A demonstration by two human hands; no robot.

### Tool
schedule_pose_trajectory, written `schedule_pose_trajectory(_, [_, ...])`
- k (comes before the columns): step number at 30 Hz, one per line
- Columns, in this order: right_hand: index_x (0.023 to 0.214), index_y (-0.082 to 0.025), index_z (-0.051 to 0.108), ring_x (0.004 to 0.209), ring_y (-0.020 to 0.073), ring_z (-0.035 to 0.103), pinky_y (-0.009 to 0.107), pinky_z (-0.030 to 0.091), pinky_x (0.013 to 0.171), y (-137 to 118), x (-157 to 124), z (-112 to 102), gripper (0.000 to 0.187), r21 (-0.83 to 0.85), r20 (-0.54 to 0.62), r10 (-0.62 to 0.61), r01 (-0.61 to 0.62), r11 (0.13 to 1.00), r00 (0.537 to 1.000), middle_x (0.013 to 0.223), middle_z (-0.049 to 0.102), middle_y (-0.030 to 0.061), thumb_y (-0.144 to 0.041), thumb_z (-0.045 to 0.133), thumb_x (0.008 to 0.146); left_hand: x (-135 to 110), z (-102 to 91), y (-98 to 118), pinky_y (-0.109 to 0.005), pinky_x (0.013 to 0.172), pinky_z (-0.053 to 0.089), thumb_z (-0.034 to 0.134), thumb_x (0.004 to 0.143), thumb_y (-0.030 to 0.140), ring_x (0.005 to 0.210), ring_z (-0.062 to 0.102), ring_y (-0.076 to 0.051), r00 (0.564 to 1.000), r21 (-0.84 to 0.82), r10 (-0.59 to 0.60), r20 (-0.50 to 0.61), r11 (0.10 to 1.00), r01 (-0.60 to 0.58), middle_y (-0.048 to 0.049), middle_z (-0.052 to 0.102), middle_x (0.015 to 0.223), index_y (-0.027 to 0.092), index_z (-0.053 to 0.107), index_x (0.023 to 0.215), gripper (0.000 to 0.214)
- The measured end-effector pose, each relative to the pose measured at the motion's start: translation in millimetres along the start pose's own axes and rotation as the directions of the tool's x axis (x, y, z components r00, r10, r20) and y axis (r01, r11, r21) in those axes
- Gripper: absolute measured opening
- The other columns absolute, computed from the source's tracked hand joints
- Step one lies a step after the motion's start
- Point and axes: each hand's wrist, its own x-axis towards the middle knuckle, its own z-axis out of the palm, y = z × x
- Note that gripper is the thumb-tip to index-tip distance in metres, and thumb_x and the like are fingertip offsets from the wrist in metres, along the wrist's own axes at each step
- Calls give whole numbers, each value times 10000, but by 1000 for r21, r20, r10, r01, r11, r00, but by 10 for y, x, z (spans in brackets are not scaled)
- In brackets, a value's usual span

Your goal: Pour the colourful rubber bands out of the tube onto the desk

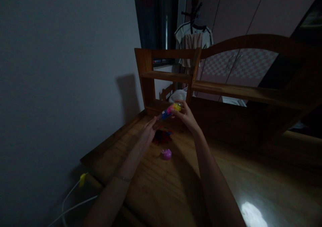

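Note:
Both hands hold up a short rod of stacked coloured bricks (169, 111), yellow, pink and blue, above a wooden desk (176, 186). My right hand (185, 117) pinches its yellow upper end with closed fingers. My left hand (150, 130) pinches the lower blue end with its fingertips. Beneath the hands lies a dark heap of loose small bricks (163, 135), red and blue among them. A small pink round piece (166, 153) sits on the desk just in front of the heap.
A wooden shelf unit (166, 75) stands at the desk's back, joined to a long shelf (251, 92) running right. A grey wall is at the left. White cables with a yellow tag (82, 180) hang off the desk's left edge. Clothes (193, 39) hang behind.

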Motion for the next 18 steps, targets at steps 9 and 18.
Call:
schedule_pose_trajectory(9, [1202, -300, 476, 849, 177, 598, 339, 582, 722, -65, -44, 262, 495, 18, 224, 37, -42, 999, 974, 1001, 552, 7, -396, 712, 777, -96, 60, 123, -390, 942, 519, 496, 881, 608, 1115, 615, -253, 987, -82, -107, 120, 990, 117, -93, 702, 1115, 178, 684, 1088, 513])
schedule_pose_trajectory(18, [1237, -299, 475, 907, 199, 582, 360, 564, 787, -269, -55, 215, 509, -38, 307, -25, 38, 999, 951, 1074, 532, 33, -362, 703, 786, -158, 34, 68, -435, 1056, 441, 634, 843, 141, 1205, 562, -205, 977, -18, -112, 182, 993, 117, -45, 628, 1268, 247, 596, 1221, 394])
